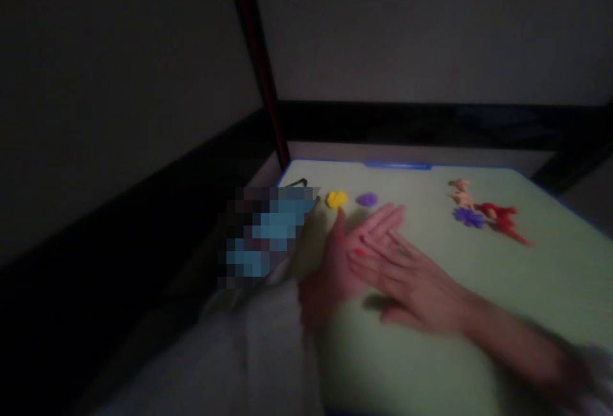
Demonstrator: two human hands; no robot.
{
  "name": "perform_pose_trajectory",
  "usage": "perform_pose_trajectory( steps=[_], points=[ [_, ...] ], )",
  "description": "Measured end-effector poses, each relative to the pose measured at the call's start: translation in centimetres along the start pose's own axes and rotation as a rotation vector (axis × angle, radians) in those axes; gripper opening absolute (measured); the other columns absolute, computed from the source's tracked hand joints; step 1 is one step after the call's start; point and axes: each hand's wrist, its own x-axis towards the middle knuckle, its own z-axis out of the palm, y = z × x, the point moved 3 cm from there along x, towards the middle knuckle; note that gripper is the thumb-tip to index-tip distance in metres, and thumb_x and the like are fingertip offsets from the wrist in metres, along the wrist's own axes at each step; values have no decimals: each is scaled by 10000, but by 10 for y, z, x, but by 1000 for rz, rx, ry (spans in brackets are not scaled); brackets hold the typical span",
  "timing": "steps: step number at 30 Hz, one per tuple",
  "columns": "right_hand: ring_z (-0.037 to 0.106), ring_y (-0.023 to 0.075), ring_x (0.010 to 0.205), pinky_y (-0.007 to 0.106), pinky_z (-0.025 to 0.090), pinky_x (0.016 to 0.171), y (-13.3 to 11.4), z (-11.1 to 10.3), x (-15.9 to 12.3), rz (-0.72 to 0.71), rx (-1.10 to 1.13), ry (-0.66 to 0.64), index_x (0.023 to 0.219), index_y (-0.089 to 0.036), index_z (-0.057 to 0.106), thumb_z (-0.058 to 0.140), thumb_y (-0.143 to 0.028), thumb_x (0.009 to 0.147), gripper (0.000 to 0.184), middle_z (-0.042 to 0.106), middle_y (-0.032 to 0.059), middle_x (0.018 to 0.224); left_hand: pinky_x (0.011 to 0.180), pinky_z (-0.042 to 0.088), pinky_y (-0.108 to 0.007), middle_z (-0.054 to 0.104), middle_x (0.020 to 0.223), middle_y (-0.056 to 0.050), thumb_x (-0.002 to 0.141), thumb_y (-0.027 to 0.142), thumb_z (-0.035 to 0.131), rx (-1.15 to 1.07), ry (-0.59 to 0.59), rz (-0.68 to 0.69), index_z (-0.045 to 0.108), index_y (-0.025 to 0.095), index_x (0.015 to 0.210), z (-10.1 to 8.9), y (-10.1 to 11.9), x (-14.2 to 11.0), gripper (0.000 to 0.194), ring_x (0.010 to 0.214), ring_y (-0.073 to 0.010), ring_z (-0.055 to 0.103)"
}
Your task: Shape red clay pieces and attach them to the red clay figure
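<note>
My left hand (342, 256) is turned palm up above the table, thumb raised and fingers stretched out. Across its palm lies my right hand (416, 282), palm down with its fingers straight. A small bright red piece (360, 252), which looks like modelling clay, shows between the right fingertips and the left palm; its full shape is hidden. Just beyond the left fingers are a yellow clay lump (337, 199) and a flat purple clay piece (368, 200).
At the right of the pale green table (541, 314) lie a purple flower-like shape (469, 217), a red clay figure (502, 219) and a peach-coloured one (462, 194). A blurred-out blue object (275, 231) sits at the left edge. Dark-trimmed walls (431, 32) stand behind.
</note>
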Motion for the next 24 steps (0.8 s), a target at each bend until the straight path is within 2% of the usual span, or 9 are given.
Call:
perform_pose_trajectory(
  steps=[2,5,8,14,19,24],
  points=[
    [97,191,1380,413,-76,1113,1,1,0,30,-12,-15,1421,-180,151,358,-538,864,694,260,28,1466,1064,269,-300,476,1342,-81,827,584,223,-24,37,11,529,131,1195,4,-1,0,659,1309,-189,325],
    [125,210,1375,437,-48,1116,3,1,1,71,-30,-30,1424,-178,132,340,-555,862,708,262,26,1464,1054,284,-268,428,1374,-117,841,567,200,-86,119,31,384,59,1314,12,-1,-1,719,1291,-176,358],
    [151,228,1369,467,-7,1115,6,1,1,105,-41,-30,1426,-167,103,329,-565,861,727,255,40,1463,1050,271,-225,391,1396,-124,857,545,150,-134,170,35,306,22,1351,18,-1,-3,736,1285,-152,367],
    [185,238,1361,497,86,1106,12,1,-1,162,-15,-7,1427,-150,92,337,-558,860,740,250,80,1464,1080,219,-250,419,1375,-127,871,500,147,-139,216,22,316,33,1344,24,-1,-3,686,1318,-157,306],
    [184,245,1362,515,63,1103,13,2,0,176,47,20,1429,-111,44,331,-570,855,788,221,137,1467,1087,244,-322,426,1368,-137,854,527,159,-102,261,7,355,58,1326,28,-3,-4,694,1329,-206,286],
    [154,233,1369,454,110,1116,-4,5,1,62,173,-77,1425,-75,70,332,-607,834,837,179,147,1478,1064,265,-266,389,1401,-114,836,574,167,5,191,55,339,77,1347,10,3,0,733,1319,-188,307]
  ],
)
